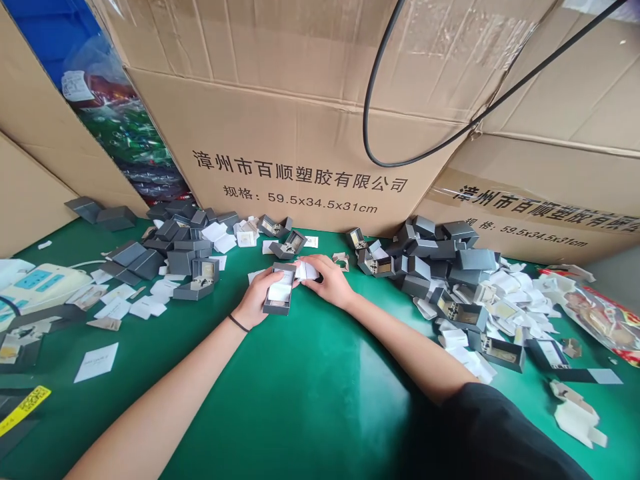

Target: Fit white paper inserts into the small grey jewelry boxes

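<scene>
My left hand (253, 299) is wrapped round a small dark grey box (279, 308), which stands open toward me with a white lining inside. Between the thumb and fingers of my right hand (327, 280) is a white paper piece (307, 271), close against the box's right side. Just beyond my hands lies an opened grey box (290, 245) with a pale insert. A small torn cardboard insert (341, 261) rests right of my right hand.
Heaps of grey boxes lie at left (173, 240) and right (435, 253), with white paper scraps (515, 300) among them. Large cartons (300, 133) wall off the back. A black cable (367, 120) hangs in front. A power strip (43, 283) sits at left.
</scene>
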